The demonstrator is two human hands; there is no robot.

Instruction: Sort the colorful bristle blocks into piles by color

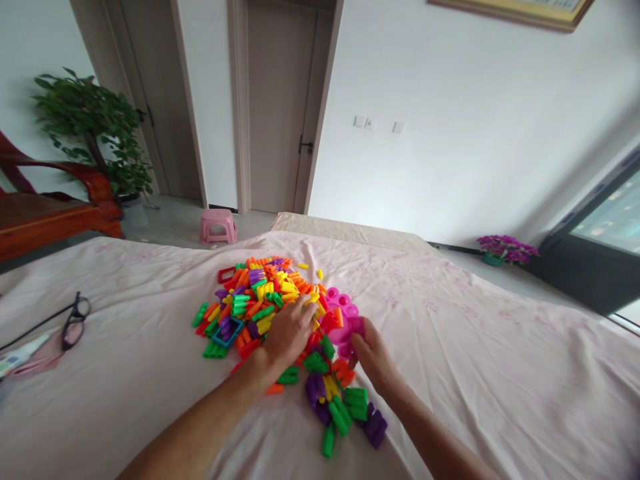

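A heap of colourful plastic building blocks (250, 310) in orange, yellow, green, purple and red lies on the cloth-covered surface. My left hand (290, 330) reaches over its right side, fingers bent together around a small yellow block (313, 297), partly hidden by them. Right of the heap is a bright pink plastic piece (353, 325) with round knobs along its edge. My right hand (371, 352) grips its near right side between thumb and fingers. Red and orange blocks rest on or against the pink piece. Nearer me, green blocks (340, 415) and purple blocks (375, 425) lie loose between my forearms.
A pale pink patterned cloth (475, 373) covers the surface. Eyeglasses (75, 323) lie at the left. Two small yellow pieces (320, 273) sit beyond the heap. On the floor stand a pink stool (218, 227), a wooden armchair (60, 207) and purple flowers (506, 248).
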